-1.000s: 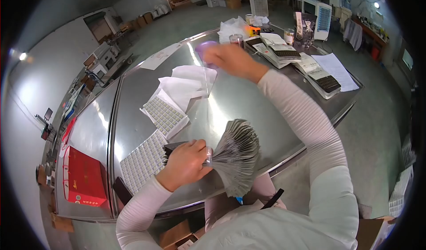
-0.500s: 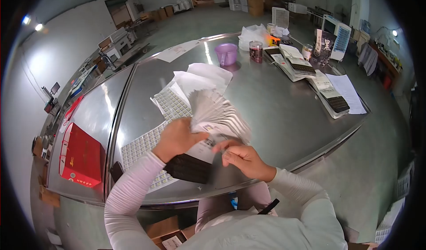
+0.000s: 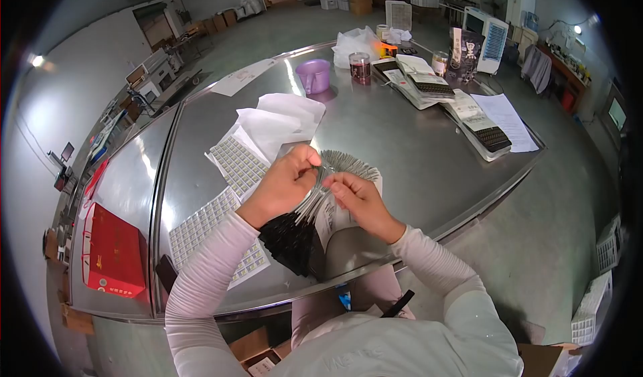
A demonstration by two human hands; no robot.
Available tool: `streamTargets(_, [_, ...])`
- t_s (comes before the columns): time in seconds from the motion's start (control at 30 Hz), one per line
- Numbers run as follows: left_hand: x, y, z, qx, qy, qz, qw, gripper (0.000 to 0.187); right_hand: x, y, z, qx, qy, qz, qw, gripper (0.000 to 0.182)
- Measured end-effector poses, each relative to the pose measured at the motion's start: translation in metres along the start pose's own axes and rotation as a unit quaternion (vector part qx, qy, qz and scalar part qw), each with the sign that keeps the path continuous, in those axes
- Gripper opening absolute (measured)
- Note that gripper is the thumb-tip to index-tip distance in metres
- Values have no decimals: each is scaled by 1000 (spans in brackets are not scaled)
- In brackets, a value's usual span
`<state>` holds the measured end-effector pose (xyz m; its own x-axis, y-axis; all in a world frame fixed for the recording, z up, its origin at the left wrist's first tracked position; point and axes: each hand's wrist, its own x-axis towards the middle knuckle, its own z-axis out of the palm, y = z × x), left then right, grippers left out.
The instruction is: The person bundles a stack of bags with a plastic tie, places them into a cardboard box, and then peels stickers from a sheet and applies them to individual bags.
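A thick stack of flat packaging bags (image 3: 298,243), black at the near end and pale at the far end, stands on edge at the table's front. Its ends fan out, with the middle squeezed narrow. My left hand (image 3: 288,183) is closed on the stack's middle from the left. From the right, my right hand (image 3: 362,203) grips the same part, thumb and fingers bent near my left fingertips. Left of the stack lie a near sheet of small labels (image 3: 207,230) and a farther label sheet (image 3: 240,166), partly under white paper (image 3: 281,122).
A red gift bag (image 3: 114,253) lies at the left, near a dark phone (image 3: 166,270). Toward the back are a purple measuring cup (image 3: 313,77), a lidded jar (image 3: 360,69) and a plastic bag (image 3: 355,45). Bundled pouches (image 3: 479,126) and printed paper (image 3: 502,122) lie right.
The fanned bags have been turned up on edge and squeezed in the middle. My right hand has moved in against the stack beside my left. The view has shifted slightly.
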<state>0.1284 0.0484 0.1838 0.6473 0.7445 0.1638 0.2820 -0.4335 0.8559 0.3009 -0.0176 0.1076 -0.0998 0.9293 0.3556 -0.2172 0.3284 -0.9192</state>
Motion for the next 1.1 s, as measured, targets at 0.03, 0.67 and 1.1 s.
streamTargets(0.03, [-2, 7, 2, -2, 3, 17, 1000, 17, 3, -1, 2, -53, 6, -22, 998, 23])
streamTargets(0.67, [12, -34, -2, 202, 119, 235, 943, 13, 37, 14, -18, -252, -110, -182, 944, 11])
streamTargets(1.1, [-41, -33, 7, 177, 112, 199, 957, 2, 42, -11, -18, -137, -119, 42, 982, 11])
